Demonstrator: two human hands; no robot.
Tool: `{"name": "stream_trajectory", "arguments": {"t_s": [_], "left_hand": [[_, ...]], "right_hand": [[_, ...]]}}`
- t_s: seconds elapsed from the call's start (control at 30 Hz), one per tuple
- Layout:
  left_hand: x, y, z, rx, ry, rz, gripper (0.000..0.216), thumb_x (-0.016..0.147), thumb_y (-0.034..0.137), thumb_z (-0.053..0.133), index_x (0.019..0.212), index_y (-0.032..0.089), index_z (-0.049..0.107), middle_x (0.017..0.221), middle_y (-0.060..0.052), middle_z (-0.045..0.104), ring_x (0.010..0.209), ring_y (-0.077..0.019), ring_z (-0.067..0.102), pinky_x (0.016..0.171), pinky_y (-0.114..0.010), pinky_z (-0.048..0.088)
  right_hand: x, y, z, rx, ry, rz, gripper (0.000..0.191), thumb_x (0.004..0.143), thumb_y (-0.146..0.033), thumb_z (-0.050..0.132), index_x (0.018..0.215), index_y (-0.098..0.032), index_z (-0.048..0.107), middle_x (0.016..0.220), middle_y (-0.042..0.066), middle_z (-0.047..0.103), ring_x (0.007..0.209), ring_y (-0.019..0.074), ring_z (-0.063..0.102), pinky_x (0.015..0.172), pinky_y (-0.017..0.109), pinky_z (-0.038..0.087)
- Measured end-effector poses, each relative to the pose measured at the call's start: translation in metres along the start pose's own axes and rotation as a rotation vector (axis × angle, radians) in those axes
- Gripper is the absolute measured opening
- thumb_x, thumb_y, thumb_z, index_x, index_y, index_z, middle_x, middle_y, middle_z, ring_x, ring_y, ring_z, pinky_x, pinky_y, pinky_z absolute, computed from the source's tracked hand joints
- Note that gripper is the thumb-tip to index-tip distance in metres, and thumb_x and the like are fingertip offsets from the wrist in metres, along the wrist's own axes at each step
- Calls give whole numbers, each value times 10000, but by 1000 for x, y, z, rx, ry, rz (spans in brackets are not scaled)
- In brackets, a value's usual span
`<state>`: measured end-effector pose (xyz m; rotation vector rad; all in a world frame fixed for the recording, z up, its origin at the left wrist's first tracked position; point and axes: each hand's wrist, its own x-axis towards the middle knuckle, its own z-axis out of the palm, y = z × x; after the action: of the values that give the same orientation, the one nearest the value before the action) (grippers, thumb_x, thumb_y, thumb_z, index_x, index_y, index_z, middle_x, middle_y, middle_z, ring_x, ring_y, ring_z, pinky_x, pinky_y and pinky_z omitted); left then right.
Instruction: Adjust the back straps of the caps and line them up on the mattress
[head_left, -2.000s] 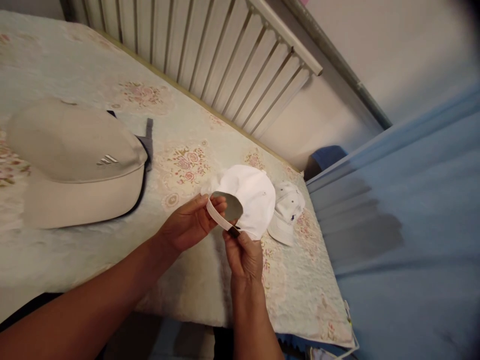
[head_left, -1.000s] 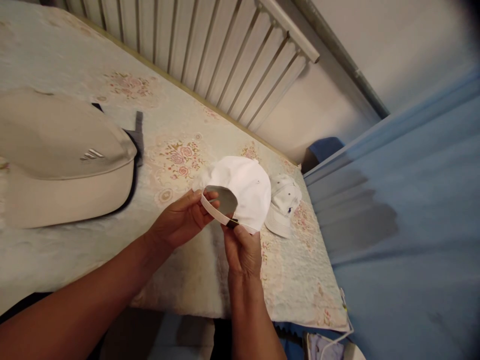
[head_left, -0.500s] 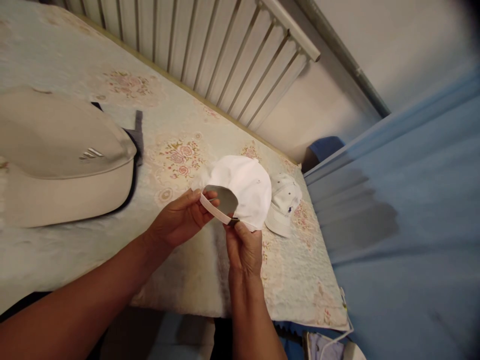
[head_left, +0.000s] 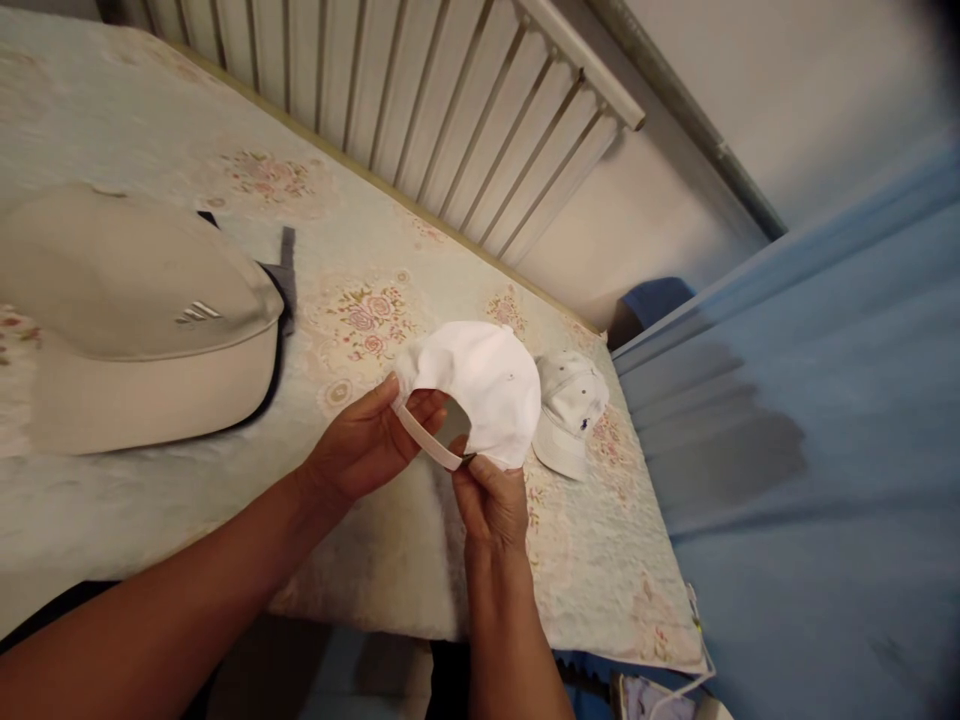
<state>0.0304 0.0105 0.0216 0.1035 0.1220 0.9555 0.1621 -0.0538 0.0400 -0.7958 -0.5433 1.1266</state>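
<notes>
Between my hands a white baseball cap (head_left: 487, 385) is held above the bed, its back opening and strap (head_left: 427, 435) facing me. My left hand (head_left: 371, 435) grips the left end of the strap, thumb outside and fingers reaching into the opening. At the strap's right end, by a small dark buckle, my right hand (head_left: 491, 500) pinches the cap's edge with the thumb on top. Just beyond it lies a second white cap (head_left: 574, 400) with a small dark blue logo, brim towards me. A large beige cap (head_left: 142, 290) with a striped logo rests at the left.
A pale floral quilt (head_left: 360, 560) covers the bed. White railing slats (head_left: 420, 110) run along its far side. A blue curtain (head_left: 787, 480) hangs at the right, with a dark blue item (head_left: 656, 305) near the corner. A white cable (head_left: 701, 640) hangs by the bed's right corner.
The white cap has tilted and dropped slightly in my hands. My left thumb has shifted up along the strap's end, and its fingers reach further inside. The view has moved a little.
</notes>
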Motion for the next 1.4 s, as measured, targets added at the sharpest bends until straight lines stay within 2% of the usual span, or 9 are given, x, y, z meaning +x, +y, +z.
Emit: {"name": "stream_trajectory", "arguments": {"t_s": [0.2,0.33,0.4,0.5,0.57,0.63,0.87,1.03,1.4], "left_hand": [[-3,4,7,26,149,-9,386,1023,136,352,855,136,699,713,-38,757,675,-139,736,714,-239,610],[-3,6,8,42,151,35,344,1024,131,370,884,139,684,723,-34,758,674,-129,736,719,-244,611],[-4,5,7,55,98,48,265,1006,136,442,903,145,686,787,-31,770,737,-124,740,786,-251,606],[-4,-1,4,186,-103,67,173,926,266,631,982,124,712,1000,-74,765,978,-180,713,936,-294,561],[-6,-8,3,312,-230,70,360,810,339,765,1082,107,715,1137,-113,723,1121,-243,650,1014,-333,509],[-7,-16,3,420,-267,78,477,714,308,843,1132,118,716,1160,-122,702,1144,-265,619,1030,-339,476],[-13,-31,5,991,-44,454,138,683,153,829,784,178,739,954,-41,644,1011,-195,569,904,-231,418],[-14,-31,3,1015,-14,323,100,795,246,734,752,182,669,713,15,595,717,-146,522,692,-236,412],[-13,-29,-7,979,-29,287,153,818,277,707,733,185,618,696,33,587,720,-134,520,724,-254,413]], "right_hand": [[7,0,-11,-10,14,37,569,565,-159,809,1104,-246,652,1001,4,761,766,145,676,772,334,587],[12,-2,-16,-19,36,14,542,584,-219,836,1097,-231,660,1057,35,762,888,186,695,852,399,586],[14,-4,-15,-20,30,10,532,590,-232,836,1093,-230,664,1064,37,764,943,196,699,904,412,572],[14,-4,-13,-11,39,-7,484,605,-232,824,1066,-231,676,1016,19,774,939,184,707,942,389,558],[13,-2,-11,-3,66,-30,452,616,-232,813,1048,-218,682,998,19,777,922,176,709,950,376,554],[11,0,-9,-5,104,-41,443,621,-229,808,1045,-205,683,982,22,778,893,171,711,938,367,558],[3,15,0,-41,90,-74,448,682,-275,771,1107,-172,676,1047,64,767,984,191,704,1001,387,522],[0,21,5,-50,45,-64,494,697,-272,748,1173,-181,649,1110,65,752,1000,189,701,1051,397,489],[6,11,-1,62,-14,-10,477,738,-276,759,1191,-189,641,1141,80,755,1012,201,717,989,401,544]]}}
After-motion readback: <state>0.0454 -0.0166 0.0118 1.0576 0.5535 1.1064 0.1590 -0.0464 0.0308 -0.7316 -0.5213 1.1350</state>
